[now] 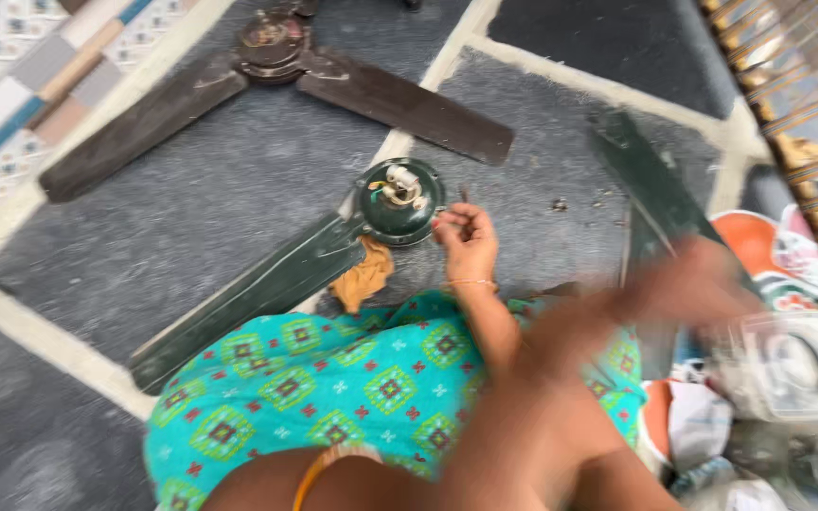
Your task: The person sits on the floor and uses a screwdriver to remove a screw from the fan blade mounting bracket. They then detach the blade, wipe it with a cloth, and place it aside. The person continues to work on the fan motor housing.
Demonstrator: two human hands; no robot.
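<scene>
Left hand [468, 241], frame centre, fingers curled beside green fan motor [398, 201]; right hand [688, 284] blurred, fingers' state unreadable.

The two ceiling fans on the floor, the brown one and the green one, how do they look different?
The brown fan lies farther off with two brown blades showing, untouched; the green fan lies close by the knee, its hub beside the left hand. The green fan has bare wires and fittings showing on its hub and an orange rag against it; the brown fan's hub is a closed cap. Both lie flat on the grey floor.
</scene>
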